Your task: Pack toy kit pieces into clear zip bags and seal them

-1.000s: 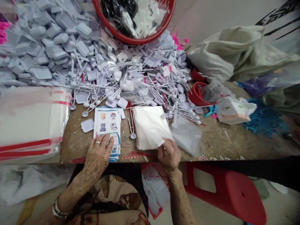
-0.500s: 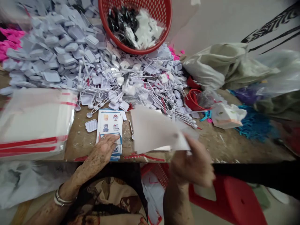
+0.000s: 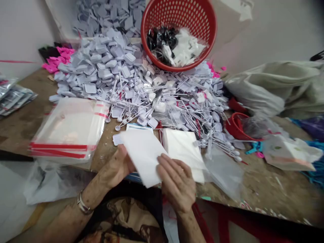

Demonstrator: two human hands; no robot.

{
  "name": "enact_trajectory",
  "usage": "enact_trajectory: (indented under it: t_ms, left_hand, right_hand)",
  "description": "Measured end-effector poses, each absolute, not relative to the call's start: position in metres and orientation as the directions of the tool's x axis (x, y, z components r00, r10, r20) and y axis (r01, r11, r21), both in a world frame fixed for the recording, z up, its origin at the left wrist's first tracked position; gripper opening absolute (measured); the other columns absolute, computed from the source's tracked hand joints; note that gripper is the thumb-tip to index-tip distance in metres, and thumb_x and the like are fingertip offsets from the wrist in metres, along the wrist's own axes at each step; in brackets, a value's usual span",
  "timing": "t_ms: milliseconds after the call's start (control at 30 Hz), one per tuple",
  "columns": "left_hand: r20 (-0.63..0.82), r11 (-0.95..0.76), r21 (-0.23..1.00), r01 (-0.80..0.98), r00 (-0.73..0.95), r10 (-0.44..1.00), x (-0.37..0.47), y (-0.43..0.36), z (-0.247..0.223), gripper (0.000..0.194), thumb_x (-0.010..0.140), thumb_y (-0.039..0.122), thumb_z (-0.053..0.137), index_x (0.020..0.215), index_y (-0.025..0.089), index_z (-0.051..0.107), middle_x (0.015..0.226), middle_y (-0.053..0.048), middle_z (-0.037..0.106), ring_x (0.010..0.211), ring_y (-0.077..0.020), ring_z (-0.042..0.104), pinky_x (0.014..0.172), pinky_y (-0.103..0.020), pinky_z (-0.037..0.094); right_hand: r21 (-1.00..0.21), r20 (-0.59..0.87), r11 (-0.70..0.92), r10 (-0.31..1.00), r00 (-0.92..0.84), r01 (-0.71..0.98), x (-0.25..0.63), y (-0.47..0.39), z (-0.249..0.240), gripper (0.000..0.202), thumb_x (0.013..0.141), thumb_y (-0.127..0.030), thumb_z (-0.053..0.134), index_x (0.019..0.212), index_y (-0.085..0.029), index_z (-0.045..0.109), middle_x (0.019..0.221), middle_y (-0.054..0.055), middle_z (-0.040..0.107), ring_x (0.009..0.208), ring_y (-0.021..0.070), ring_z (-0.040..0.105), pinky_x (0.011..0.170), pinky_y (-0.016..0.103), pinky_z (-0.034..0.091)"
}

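A white sheet [image 3: 144, 155] is held tilted between my two hands above the table's front edge. My left hand [image 3: 120, 167] grips its left side, with the thumb near the upper left corner. Across its right side lie the fingers of my right hand [image 3: 176, 180], pressed on the sheet. Beneath it, a stack of printed cards [image 3: 139, 127] is mostly hidden, only its top and bottom edges showing. Right of the sheet lies a pile of white sheets [image 3: 181, 141], beside a clear plastic bag [image 3: 225, 172].
Clear bags with red strips [image 3: 68, 128] lie at left. Behind are heaped pale trays [image 3: 101, 64], small spoons [image 3: 207, 118] and a red basket [image 3: 212, 33] of packets. A small red basket [image 3: 238, 125] and a tissue pack [image 3: 288, 152] stand at right.
The view has shifted left. My right hand has brought the white sheet left over the printed cards, and my left hand has come off the cards and taken hold of the sheet.
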State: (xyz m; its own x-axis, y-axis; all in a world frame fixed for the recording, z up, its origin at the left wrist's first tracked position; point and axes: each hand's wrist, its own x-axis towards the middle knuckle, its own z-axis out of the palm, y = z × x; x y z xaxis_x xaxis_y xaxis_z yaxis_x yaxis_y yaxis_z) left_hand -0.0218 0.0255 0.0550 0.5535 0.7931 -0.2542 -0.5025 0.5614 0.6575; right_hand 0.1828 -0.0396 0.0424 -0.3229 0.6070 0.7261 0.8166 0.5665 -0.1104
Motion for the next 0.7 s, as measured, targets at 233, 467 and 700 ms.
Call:
enact_trajectory:
  t_ms: [233,467,700]
  left_hand:
    - [-0.404,0.492,0.624,-0.608,0.287,0.868,-0.011,0.051,0.052,0.068,0.071,0.019,0.083,0.133,0.018,0.054,0.115,-0.009,0.074,0.114,-0.0277,0.067,0.106,-0.046,0.05]
    - [-0.369,0.484,0.677,-0.554,0.314,0.875,-0.013,0.058,0.051,0.057,0.062,0.028,0.09,0.112,0.015,0.066,0.104,-0.009,0.076,0.107,-0.0286,0.069,0.1,-0.046,0.055]
    - [-0.255,0.43,0.821,-0.375,0.433,0.864,-0.016,0.058,0.054,0.057,0.068,0.044,0.083,0.113,0.014,0.067,0.107,-0.011,0.075,0.101,-0.0269,0.07,0.092,-0.043,0.057]
  right_hand:
    - [-0.461,0.657,0.449,0.752,-0.045,0.765,0.176,-0.044,0.025,0.054,0.086,-0.012,0.065,0.135,-0.03,0.056,0.151,0.005,0.048,0.146,0.0309,0.035,0.118,0.056,0.031]
    - [-0.943,0.226,0.114,0.908,0.352,0.312,0.198,-0.034,0.033,0.054,0.093,-0.047,0.056,0.139,-0.02,0.055,0.144,0.015,0.055,0.135,0.0318,0.05,0.108,0.05,0.045]
    - [-0.984,-0.107,-0.137,0.965,0.239,0.114,0.207,-0.009,0.042,0.048,0.074,-0.045,0.079,0.114,-0.019,0.073,0.106,0.009,0.077,0.087,0.0263,0.073,0.073,0.035,0.06]
